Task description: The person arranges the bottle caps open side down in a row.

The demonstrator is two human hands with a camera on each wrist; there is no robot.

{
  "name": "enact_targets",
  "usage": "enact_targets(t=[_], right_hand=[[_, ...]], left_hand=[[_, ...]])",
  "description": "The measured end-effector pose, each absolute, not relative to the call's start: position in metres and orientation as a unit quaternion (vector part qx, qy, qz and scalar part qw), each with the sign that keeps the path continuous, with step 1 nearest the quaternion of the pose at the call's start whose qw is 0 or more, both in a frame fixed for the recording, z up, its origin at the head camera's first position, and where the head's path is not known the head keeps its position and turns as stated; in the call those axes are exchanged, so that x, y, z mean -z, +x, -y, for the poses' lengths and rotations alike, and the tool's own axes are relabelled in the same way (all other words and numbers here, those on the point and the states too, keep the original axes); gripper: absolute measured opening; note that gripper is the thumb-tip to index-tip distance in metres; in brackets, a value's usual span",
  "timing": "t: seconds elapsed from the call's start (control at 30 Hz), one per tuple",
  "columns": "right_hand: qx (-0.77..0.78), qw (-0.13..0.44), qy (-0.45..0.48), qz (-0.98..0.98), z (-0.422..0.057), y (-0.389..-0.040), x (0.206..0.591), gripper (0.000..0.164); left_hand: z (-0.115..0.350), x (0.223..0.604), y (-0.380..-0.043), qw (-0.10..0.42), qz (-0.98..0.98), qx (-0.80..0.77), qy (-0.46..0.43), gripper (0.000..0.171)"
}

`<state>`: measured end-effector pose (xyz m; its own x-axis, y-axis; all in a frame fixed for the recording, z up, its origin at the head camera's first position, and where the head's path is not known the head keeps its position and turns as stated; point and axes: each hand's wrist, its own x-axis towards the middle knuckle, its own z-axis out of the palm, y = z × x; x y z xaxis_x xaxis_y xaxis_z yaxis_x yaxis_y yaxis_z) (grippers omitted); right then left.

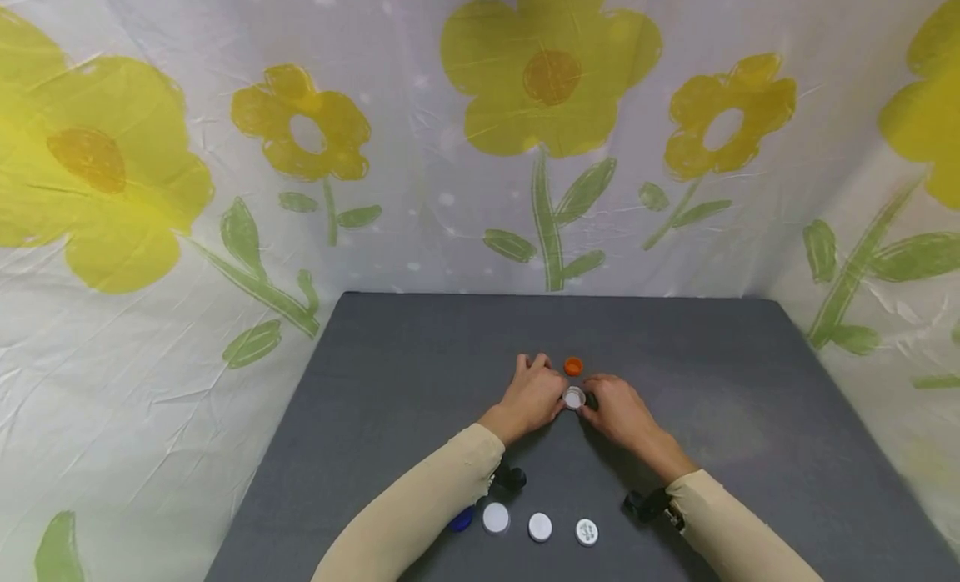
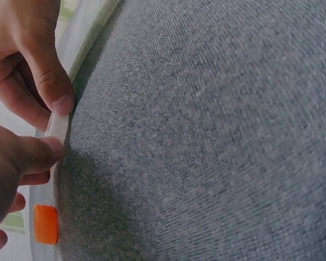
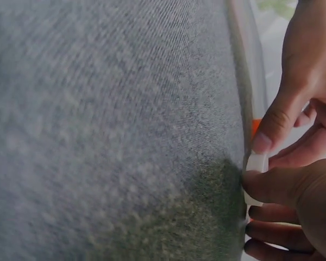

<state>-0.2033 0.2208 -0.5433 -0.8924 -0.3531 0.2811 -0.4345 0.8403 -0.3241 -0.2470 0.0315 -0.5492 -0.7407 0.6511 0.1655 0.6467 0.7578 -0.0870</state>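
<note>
Both hands meet over a small white bottle cap (image 1: 573, 398) that lies hollow side up on the grey table. My left hand (image 1: 534, 397) pinches the cap's left side, and my right hand (image 1: 617, 405) grips it from the right. Seen edge-on in the left wrist view, the white cap (image 2: 57, 127) has a thumb at each end. The right wrist view shows the same cap (image 3: 256, 162) between the two thumbs. Just beyond the hands lies an orange cap (image 1: 573, 366), also hollow side up.
Nearer the body, a row of white caps lies on the table (image 1: 405, 340): a larger one (image 1: 496, 518), a plain one (image 1: 540, 527) and one with print (image 1: 587, 532). A blue cap (image 1: 462, 519) is partly hidden by the left sleeve. Flowered curtains (image 1: 420, 257) surround the table.
</note>
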Motion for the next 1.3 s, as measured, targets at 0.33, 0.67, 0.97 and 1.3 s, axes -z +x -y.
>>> enact_targets(t=[0.33,0.67,0.97,1.3], right_hand=[[-0.224,0.101,0.208,0.947,-0.223,-0.196,0.536,0.026],[-0.234,0.118,0.229,0.937,-0.216,-0.19,0.525,0.029],[-0.252,0.135,0.25,0.925,-0.205,-0.183,0.517,0.03],[-0.261,0.128,0.272,0.917,-0.193,-0.177,0.51,0.031]], left_hand=[[-0.02,0.541,-0.24,0.084,0.926,0.06,-0.363,0.018],[-0.005,0.531,-0.232,0.076,0.926,0.091,-0.359,0.021],[0.014,0.524,-0.222,0.094,0.921,0.118,-0.36,0.023],[0.036,0.513,-0.208,0.1,0.915,0.157,-0.359,0.024]])
